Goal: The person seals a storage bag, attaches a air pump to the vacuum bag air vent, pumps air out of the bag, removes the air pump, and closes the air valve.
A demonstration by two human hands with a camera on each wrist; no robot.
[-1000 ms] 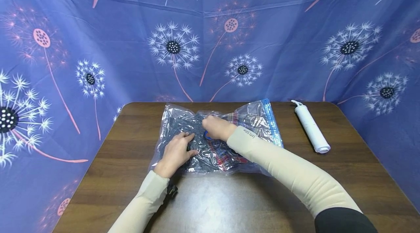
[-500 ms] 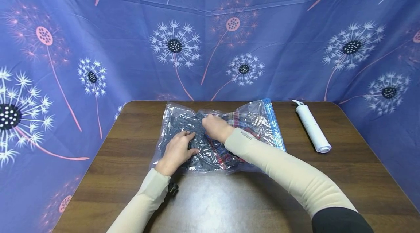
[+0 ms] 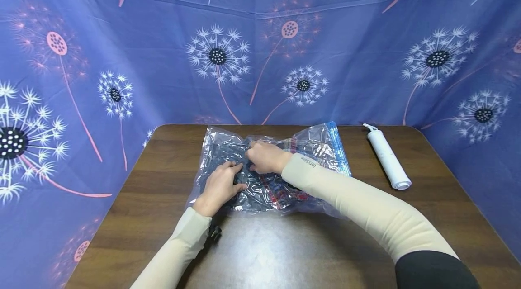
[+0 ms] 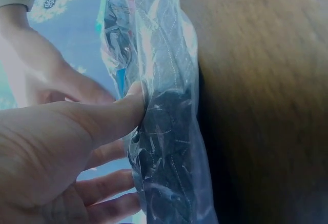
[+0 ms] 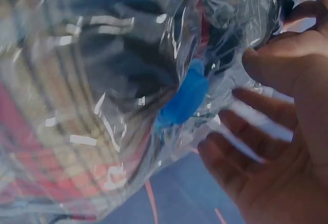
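Note:
A clear plastic vacuum storage bag (image 3: 313, 137) lies flat across the table. Dark grey clothing (image 3: 211, 155) fills its left half, and red plaid cloth (image 3: 281, 198) shows through on the right. My left hand (image 3: 220, 187) rests on the left half with fingers spread. My right hand (image 3: 266, 157) is over the bag's middle, its fingers loosely bent. A blue valve cap (image 5: 185, 98) sits on the bag in the right wrist view, apart from the right fingers; the hand hides it in the head view. In the left wrist view, the left thumb (image 4: 123, 114) touches the plastic.
A white cylindrical hand pump (image 3: 386, 158) with a handle lies at the table's right. The bag's blue zip edge (image 3: 338, 151) faces it. Behind the wooden table (image 3: 146, 198) hangs a blue dandelion-print cloth (image 3: 171, 67).
My right hand has shifted slightly left, and its fingers have loosened from a closer curl. The blue cap seen under it a second ago is now covered. My left hand stays in place.

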